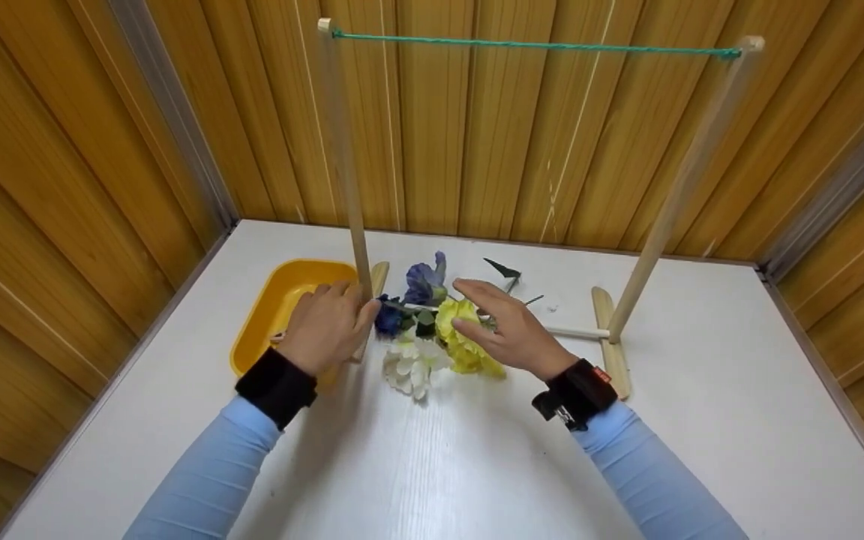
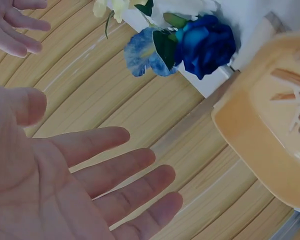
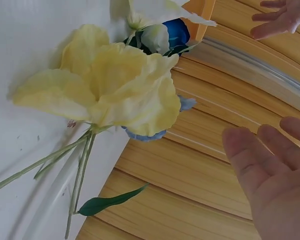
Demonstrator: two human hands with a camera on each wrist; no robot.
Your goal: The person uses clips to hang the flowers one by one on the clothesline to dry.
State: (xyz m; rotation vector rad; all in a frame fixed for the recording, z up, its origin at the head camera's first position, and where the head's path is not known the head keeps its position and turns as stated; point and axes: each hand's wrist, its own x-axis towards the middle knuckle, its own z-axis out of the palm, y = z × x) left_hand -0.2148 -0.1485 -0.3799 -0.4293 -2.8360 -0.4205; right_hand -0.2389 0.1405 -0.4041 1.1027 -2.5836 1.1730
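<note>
A bunch of artificial flowers lies on the white table: a yellow flower (image 1: pixel 463 341) (image 3: pixel 110 90), a white flower (image 1: pixel 409 366), a dark blue rose (image 1: pixel 388 316) (image 2: pixel 206 44) and a pale blue flower (image 1: pixel 424 281) (image 2: pixel 140 52). My left hand (image 1: pixel 327 324) (image 2: pixel 85 180) hovers open just left of the flowers, beside the rack's left post (image 1: pixel 346 161). My right hand (image 1: pixel 503 322) (image 3: pixel 270 175) hovers open over the yellow flower, fingers straight, holding nothing.
A wooden rack with two posts and a green string (image 1: pixel 537 45) stands over the flowers; its right post (image 1: pixel 683 187) rises from a flat foot (image 1: pixel 612 341). A yellow tray (image 1: pixel 274 307) (image 2: pixel 255 135) holding wooden sticks sits at the left. Wooden walls enclose the table.
</note>
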